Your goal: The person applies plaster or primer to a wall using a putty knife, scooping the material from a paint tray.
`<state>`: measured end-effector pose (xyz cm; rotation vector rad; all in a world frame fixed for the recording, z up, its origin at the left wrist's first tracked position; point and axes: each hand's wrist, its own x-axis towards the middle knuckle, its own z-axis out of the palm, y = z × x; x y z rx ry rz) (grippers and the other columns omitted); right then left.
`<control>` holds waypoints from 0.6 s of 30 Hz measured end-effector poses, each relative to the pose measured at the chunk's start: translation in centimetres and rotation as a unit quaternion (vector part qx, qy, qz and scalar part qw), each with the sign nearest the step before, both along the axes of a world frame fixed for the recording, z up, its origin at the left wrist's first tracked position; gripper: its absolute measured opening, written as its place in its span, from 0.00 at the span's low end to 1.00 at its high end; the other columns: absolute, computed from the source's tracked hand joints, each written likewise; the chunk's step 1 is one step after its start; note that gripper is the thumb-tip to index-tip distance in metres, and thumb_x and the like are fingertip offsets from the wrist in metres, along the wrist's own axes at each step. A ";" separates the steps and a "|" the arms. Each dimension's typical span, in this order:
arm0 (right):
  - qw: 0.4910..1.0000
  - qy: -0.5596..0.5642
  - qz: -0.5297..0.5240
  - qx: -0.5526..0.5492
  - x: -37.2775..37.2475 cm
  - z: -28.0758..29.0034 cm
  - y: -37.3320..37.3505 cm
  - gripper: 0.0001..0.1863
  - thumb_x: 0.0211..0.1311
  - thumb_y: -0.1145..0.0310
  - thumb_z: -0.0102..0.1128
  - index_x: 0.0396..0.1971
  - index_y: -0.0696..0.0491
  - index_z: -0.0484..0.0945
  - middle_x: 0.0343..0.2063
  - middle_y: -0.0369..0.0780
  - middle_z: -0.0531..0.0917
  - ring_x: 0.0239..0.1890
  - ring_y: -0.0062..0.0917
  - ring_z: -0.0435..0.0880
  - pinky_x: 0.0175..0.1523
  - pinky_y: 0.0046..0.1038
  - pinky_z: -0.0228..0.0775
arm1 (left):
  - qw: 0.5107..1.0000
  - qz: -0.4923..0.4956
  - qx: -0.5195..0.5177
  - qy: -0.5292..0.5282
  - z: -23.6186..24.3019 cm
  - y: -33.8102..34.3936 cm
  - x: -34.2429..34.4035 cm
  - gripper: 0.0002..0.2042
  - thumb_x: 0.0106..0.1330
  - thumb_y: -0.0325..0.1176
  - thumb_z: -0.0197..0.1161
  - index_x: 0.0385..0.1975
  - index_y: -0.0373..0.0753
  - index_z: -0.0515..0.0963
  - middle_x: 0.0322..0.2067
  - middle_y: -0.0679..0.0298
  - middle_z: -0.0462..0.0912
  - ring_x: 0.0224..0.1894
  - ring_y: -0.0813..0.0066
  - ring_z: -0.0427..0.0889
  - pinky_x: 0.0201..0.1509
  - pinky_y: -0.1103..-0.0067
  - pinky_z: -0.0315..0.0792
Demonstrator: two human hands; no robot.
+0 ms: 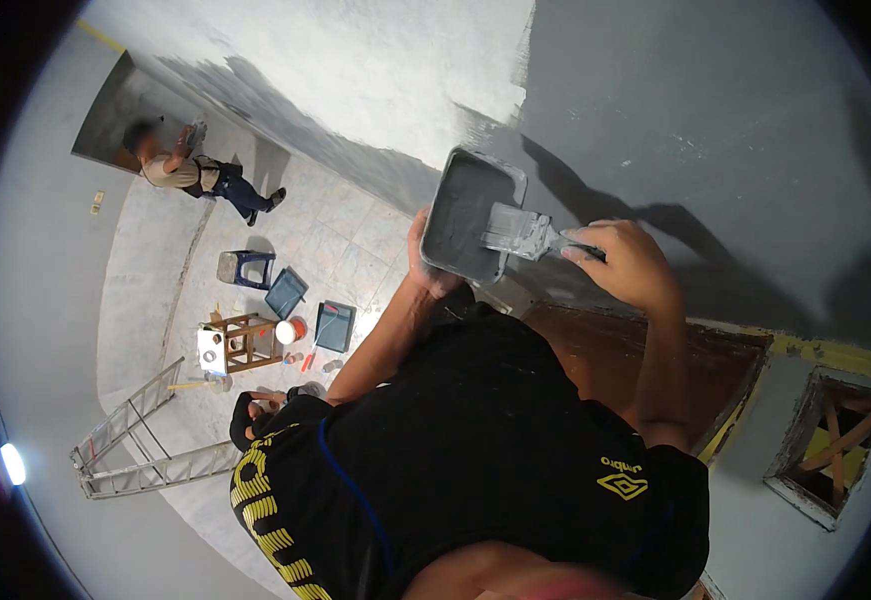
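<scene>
My left hand (425,258) supports a shallow rectangular paint tray (493,164) from below and along its side, fingers curled at the edge. Dark grey paint coats the inside of the tray. In my right hand (631,264) is a flat paintbrush (521,233), gripped by its handle. Grey paint covers its bristles, which lie over the right side of the tray. Whether the bristle tips touch the paint I cannot tell. Beside my hands rises a wall (645,120), grey on the right and whitish (385,60) farther left, with a ragged edge between.
A co-worker (195,172) stands at the far left by a wall. On the floor are a blue plastic stool (253,268), dark trays (335,327), a white bucket (287,332) and a wooden stool (245,343). A metal ladder (160,472) stands at left. At right is a framed opening (827,445).
</scene>
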<state>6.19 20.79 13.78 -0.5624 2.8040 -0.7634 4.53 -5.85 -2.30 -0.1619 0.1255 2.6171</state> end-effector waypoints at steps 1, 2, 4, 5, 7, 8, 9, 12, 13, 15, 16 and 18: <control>1.000 -0.006 -0.010 0.006 0.2 0.0 0.0 0.16 0.62 0.58 0.64 0.43 0.52 0.86 0.36 0.46 0.85 0.41 0.46 0.82 0.45 0.40 0.73 | 1.000 -0.002 -0.001 0.000 0.1 -0.3 -0.1 0.28 0.73 0.51 0.43 0.61 0.36 0.72 0.58 0.55 0.78 0.58 0.57 0.78 0.63 0.60 0.73; 1.000 -0.012 -0.020 0.011 0.4 0.0 0.0 0.16 0.62 0.58 0.64 0.43 0.52 0.86 0.36 0.46 0.85 0.40 0.46 0.82 0.45 0.41 0.73 | 1.000 0.014 -0.022 -0.013 0.2 -0.6 -0.3 0.27 0.73 0.50 0.43 0.61 0.36 0.72 0.57 0.55 0.79 0.57 0.58 0.79 0.62 0.61 0.74; 0.999 -0.005 -0.026 0.018 0.6 0.5 -0.2 0.16 0.62 0.58 0.64 0.43 0.52 0.86 0.35 0.46 0.85 0.39 0.46 0.81 0.44 0.41 0.72 | 0.998 0.027 -0.044 -0.025 0.5 -1.0 -0.4 0.27 0.73 0.50 0.42 0.60 0.36 0.73 0.57 0.55 0.79 0.57 0.58 0.80 0.61 0.62 0.74; 0.999 0.003 -0.030 0.026 0.7 0.8 -0.3 0.16 0.62 0.58 0.64 0.43 0.52 0.86 0.34 0.46 0.85 0.39 0.46 0.81 0.43 0.42 0.72 | 0.998 0.038 -0.050 -0.021 0.8 -1.1 -0.4 0.26 0.73 0.49 0.42 0.60 0.35 0.73 0.56 0.55 0.79 0.56 0.58 0.80 0.61 0.63 0.75; 0.999 0.006 -0.039 0.025 0.8 1.0 -0.4 0.15 0.62 0.58 0.64 0.43 0.52 0.86 0.33 0.46 0.85 0.38 0.46 0.81 0.42 0.42 0.71 | 0.997 0.047 -0.056 -0.017 1.2 -1.3 -0.5 0.26 0.74 0.48 0.42 0.59 0.35 0.74 0.56 0.55 0.80 0.55 0.59 0.81 0.60 0.64 0.75; 0.999 0.010 -0.045 0.025 0.8 1.1 -0.4 0.15 0.62 0.58 0.64 0.43 0.52 0.86 0.32 0.46 0.84 0.38 0.45 0.81 0.42 0.42 0.71 | 0.997 0.051 -0.055 -0.015 1.3 -1.3 -0.5 0.26 0.74 0.48 0.42 0.58 0.35 0.74 0.55 0.54 0.80 0.54 0.59 0.81 0.60 0.64 0.76; 0.999 0.010 -0.047 0.024 0.8 1.2 -0.4 0.15 0.62 0.58 0.64 0.43 0.52 0.86 0.32 0.46 0.84 0.38 0.45 0.81 0.42 0.42 0.71 | 0.997 0.054 -0.054 -0.014 1.4 -1.4 -0.5 0.25 0.74 0.47 0.42 0.58 0.35 0.75 0.55 0.54 0.81 0.54 0.58 0.81 0.59 0.64 0.76; 0.996 0.006 -0.076 0.044 1.1 1.4 -0.7 0.16 0.60 0.61 0.67 0.44 0.54 0.86 0.37 0.47 0.85 0.41 0.45 0.81 0.47 0.38 0.71 | 0.999 0.030 -0.023 0.029 0.6 -1.9 -0.8 0.24 0.75 0.47 0.45 0.58 0.36 0.75 0.56 0.55 0.80 0.56 0.59 0.80 0.63 0.63 0.73; 0.995 0.010 -0.085 0.045 1.1 1.5 -0.6 0.16 0.60 0.60 0.66 0.44 0.53 0.86 0.38 0.46 0.86 0.41 0.45 0.81 0.47 0.38 0.72 | 0.999 0.028 -0.023 0.028 0.6 -1.9 -0.8 0.24 0.75 0.47 0.45 0.58 0.36 0.75 0.56 0.55 0.80 0.56 0.59 0.80 0.63 0.63 0.73; 0.994 0.012 -0.095 0.046 1.2 1.4 -0.4 0.16 0.60 0.60 0.66 0.45 0.53 0.86 0.38 0.46 0.86 0.42 0.45 0.81 0.48 0.38 0.72 | 0.999 0.028 -0.021 0.037 0.8 -2.0 -0.7 0.24 0.75 0.47 0.44 0.57 0.35 0.75 0.55 0.54 0.81 0.56 0.59 0.80 0.62 0.63 0.73; 0.994 0.013 -0.099 0.043 1.1 1.1 -0.3 0.16 0.61 0.60 0.66 0.45 0.53 0.85 0.39 0.46 0.86 0.42 0.45 0.82 0.48 0.38 0.72 | 0.999 0.027 -0.020 0.037 0.8 -2.0 -0.7 0.24 0.75 0.47 0.44 0.57 0.35 0.75 0.55 0.54 0.81 0.56 0.59 0.80 0.62 0.63 0.73; 0.994 0.013 -0.104 0.040 1.1 0.8 0.0 0.16 0.61 0.60 0.66 0.45 0.54 0.85 0.39 0.46 0.86 0.42 0.46 0.82 0.48 0.38 0.72 | 0.997 0.040 -0.053 0.030 0.8 -2.0 -0.7 0.24 0.75 0.47 0.44 0.58 0.35 0.75 0.55 0.54 0.81 0.55 0.58 0.80 0.62 0.63 0.73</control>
